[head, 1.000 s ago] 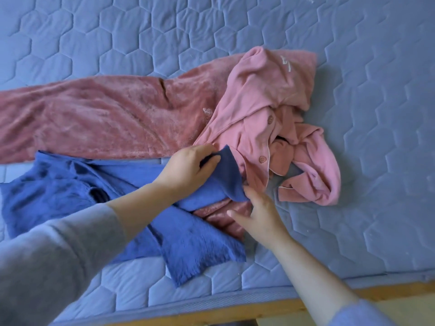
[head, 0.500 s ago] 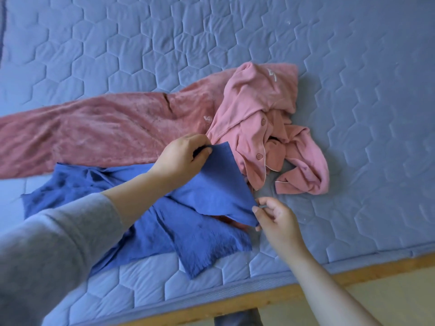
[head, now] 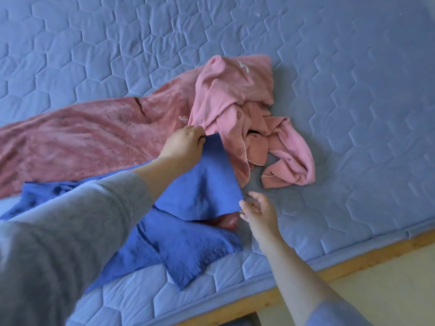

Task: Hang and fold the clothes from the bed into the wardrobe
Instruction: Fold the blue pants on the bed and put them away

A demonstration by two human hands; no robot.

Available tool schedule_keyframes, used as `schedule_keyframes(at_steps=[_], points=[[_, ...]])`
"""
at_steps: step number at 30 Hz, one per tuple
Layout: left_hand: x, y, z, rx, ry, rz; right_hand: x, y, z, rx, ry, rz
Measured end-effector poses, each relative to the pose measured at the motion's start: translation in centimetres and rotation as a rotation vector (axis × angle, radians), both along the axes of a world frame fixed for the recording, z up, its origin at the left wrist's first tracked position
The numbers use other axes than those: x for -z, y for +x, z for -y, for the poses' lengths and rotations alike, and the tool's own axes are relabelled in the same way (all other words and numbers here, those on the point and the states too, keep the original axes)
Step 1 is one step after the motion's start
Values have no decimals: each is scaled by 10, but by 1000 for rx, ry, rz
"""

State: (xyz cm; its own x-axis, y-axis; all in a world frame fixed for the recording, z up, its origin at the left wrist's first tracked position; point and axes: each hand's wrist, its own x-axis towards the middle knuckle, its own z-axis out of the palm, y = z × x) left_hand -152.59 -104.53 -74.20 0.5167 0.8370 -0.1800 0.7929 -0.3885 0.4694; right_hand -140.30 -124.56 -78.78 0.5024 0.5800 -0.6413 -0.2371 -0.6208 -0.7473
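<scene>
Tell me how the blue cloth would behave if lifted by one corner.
Probably floppy: where the left hand grips a corner of the blue cloth, the rest sags in folds. Likely light, since that one-handed grip raises the flap. Its fuzzy surface should resist slipping.

A mattress (head: 329, 114) covered in blue fabric quilted in hexagons is seen from above, set on a wooden frame (head: 348, 263) whose edge is shown along the near side. Three garments are spread on it. A dark pink fleece garment (head: 82, 142) is laid out lengthwise toward the left. A light pink buttoned top (head: 235, 97) is crumpled at its right end, partly overlapping it. A blue garment (head: 188, 250) is laid nearer the edge, just below the fleece piece. One corner is raised off the surface, and a bit of dark pink cloth is seen beneath.
</scene>
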Motion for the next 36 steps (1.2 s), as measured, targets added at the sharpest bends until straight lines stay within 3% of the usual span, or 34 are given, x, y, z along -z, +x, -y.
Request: schedule_keyframes(at_steps=[9, 16, 19, 24, 30, 36], points=[[46, 13, -30, -19, -23, -76, 31, 8, -8, -85, -50, 75], [35, -44, 18, -78, -11, 66, 20, -32, 28, -703, -117, 392], [30, -81, 55, -91, -88, 56, 10, -42, 26, -780, -66, 517], [20, -146, 76, -245, -124, 34, -27, -99, 21, -519, 21, 288], [-9, -231, 60, -359, -67, -63, -42, -221, 2, -654, 41, -83], [-26, -315, 67, -459, -74, -116, -32, -299, -17, -652, -1, -177]])
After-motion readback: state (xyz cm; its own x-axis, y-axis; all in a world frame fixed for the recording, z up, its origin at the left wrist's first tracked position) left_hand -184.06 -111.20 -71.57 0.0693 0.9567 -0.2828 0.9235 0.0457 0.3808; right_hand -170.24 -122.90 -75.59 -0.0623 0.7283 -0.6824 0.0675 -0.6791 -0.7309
